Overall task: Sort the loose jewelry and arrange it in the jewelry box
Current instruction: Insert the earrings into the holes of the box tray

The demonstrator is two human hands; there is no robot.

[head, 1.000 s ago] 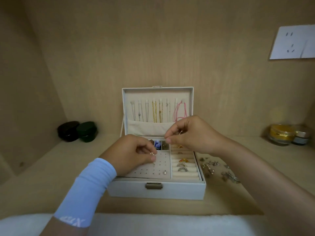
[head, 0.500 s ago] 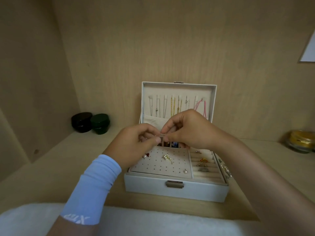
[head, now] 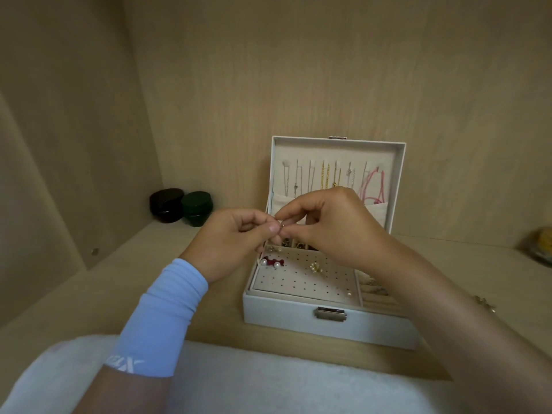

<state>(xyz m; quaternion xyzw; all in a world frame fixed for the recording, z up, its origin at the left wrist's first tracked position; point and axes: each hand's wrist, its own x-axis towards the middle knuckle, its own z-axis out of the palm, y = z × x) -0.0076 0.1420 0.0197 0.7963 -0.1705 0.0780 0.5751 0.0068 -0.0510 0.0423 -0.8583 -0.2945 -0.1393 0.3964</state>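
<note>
- My left hand (head: pixel 230 237) and right hand (head: pixel 328 228) meet above the back left part of the jewelry box (head: pixel 328 327), fingertips touching.
- Both hands pinch one small metal piece (head: pixel 281 226) between thumb and forefinger. It is too small for me to tell what kind of jewelry it is.
- The other fingers of each hand are curled in towards the palm.
- A light blue sleeve (head: pixel 161 315) covers my left forearm; the right forearm is bare.
- The box stands open on the wooden bench (head: pixel 89 294), its lid (head: pixel 339 149) upright at the back and a metal latch (head: pixel 330 313) on the front wall.
- Inside the lid a row of necklaces (head: pixel 325 177) hangs in silver and gold, with a pink cord (head: pixel 373 186) at the right end.
- The dotted earring panel (head: pixel 304 283) fills the front left of the box. On it sit a pair of pearl earrings with red trim (head: pixel 270 262) near the left edge, a gold cluster (head: pixel 315 267) near the middle and a tiny stud (head: pixel 349 293) by the right edge.
- The ring rolls (head: pixel 376 297) lie right of the panel, mostly hidden under my right arm.
- Small compartments behind the panel are largely covered by my hands.
- A few loose pieces (head: pixel 485 303) lie on the bench right of the box, beyond my right forearm.
- A black jar (head: pixel 166 204) and a green jar (head: pixel 197 207) touch each other in the back left corner.
- A blurred yellow container (head: pixel 542 245) sits at the far right edge.
- A white cloth (head: pixel 239 383) lies along the near edge.
</note>
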